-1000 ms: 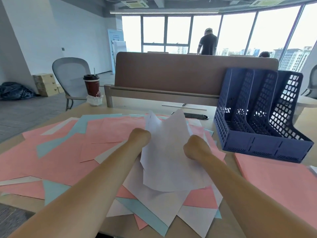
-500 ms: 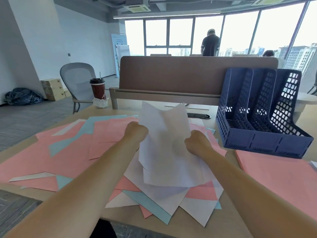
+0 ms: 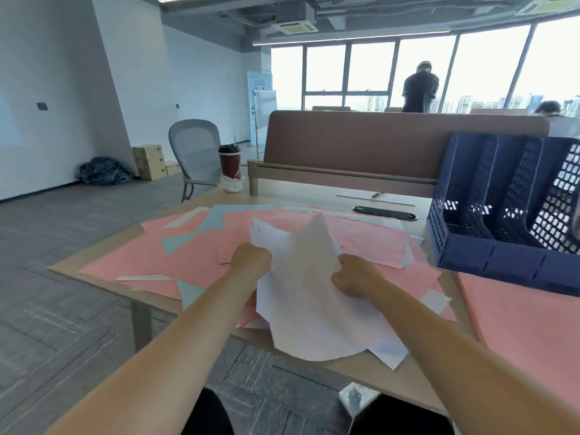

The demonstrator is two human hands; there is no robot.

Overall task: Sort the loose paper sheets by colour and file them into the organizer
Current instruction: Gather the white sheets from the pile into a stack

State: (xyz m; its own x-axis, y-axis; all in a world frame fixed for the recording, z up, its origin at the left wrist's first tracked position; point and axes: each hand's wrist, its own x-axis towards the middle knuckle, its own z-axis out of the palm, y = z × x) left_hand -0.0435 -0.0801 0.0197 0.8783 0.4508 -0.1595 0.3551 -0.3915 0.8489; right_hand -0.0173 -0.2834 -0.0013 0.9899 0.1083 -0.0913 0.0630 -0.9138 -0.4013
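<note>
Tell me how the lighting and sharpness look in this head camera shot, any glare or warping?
Head view: the windows are blown out white, backlighting the room; wide-angle warping tilts the blue organizer near the right edge; the white sheets gripped by the left hand and right hand look soft, slightly blurred.

I see white walls (image 3: pixel 47 89) | grey carpet tiles (image 3: pixel 62 262) | grey mesh chair (image 3: pixel 194 146) by the wall | brown desk partition (image 3: pixel 392 146) ahead | bright daylight through tall windows (image 3: pixel 367 73)
</note>
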